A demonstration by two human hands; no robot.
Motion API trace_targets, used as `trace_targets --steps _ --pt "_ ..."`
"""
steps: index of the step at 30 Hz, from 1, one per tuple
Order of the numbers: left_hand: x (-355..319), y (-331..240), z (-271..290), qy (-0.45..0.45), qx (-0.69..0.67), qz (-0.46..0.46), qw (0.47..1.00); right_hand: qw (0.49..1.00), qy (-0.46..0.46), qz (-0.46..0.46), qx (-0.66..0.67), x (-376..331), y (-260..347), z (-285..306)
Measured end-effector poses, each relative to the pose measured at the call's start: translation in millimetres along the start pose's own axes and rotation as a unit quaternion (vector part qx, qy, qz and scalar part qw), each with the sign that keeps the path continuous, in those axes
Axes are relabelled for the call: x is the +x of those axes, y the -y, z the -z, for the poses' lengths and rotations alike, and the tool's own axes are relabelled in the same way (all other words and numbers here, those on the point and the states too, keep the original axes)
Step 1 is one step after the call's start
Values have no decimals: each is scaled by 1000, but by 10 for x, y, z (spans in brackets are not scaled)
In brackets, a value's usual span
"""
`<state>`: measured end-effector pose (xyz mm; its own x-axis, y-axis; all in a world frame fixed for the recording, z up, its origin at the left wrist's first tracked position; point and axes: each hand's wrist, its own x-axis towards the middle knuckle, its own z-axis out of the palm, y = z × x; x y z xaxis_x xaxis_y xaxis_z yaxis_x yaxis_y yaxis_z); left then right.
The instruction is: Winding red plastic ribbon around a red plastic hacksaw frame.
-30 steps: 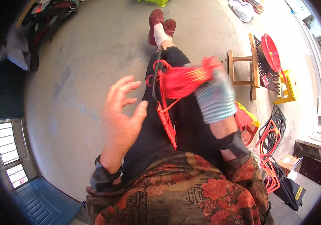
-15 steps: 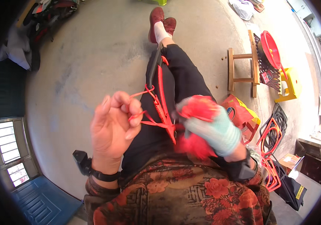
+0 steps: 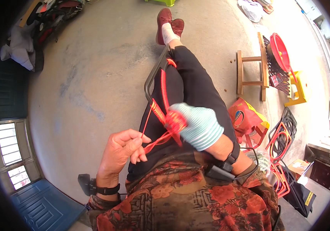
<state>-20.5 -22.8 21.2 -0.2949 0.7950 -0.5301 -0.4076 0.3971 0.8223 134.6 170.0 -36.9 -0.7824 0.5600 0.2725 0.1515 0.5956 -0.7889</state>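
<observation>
A black bar-like frame (image 3: 149,82), partly wrapped in red cord, lies along my legs from near the shins to my lap. Bare and closed, my left hand (image 3: 122,149) pinches a strand of red cord (image 3: 146,122) that runs tight up to the wrapped part of the frame. A looser twisted length sags from its lower fingers toward the right. My right hand (image 3: 201,125), in a pale green striped glove, is closed round a bundle of red cord (image 3: 175,121) against the wrapped side of the frame. The glove hides part of that bundle.
Beside my right leg is a red and yellow bag (image 3: 246,117). Farther right are a wooden stool (image 3: 264,69), a red basket (image 3: 280,52) and a yellow stool (image 3: 298,88). Several black and red frames (image 3: 282,134) lie near the wall. A blue panel (image 3: 47,204) is at lower left.
My right hand and its cord bundle have moved left onto the frame. My left hand has moved down, its fingers closing on a strand now pulled straight; more cord turns show on the frame.
</observation>
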Motion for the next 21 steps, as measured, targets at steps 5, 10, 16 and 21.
trace_targets --steps 5,10,16,21 --pt "24 171 -38 16 -89 -42 995 719 -185 -296 601 93 -653 743" --pt "130 202 46 107 -201 -93 969 727 -313 -235 564 -9 -1303 1721" --pt "467 -497 -332 106 -220 -260 934 866 -148 -242 412 160 -902 1443" --pt "725 -235 -344 -26 37 -183 982 985 52 -94 -138 357 -46 685"
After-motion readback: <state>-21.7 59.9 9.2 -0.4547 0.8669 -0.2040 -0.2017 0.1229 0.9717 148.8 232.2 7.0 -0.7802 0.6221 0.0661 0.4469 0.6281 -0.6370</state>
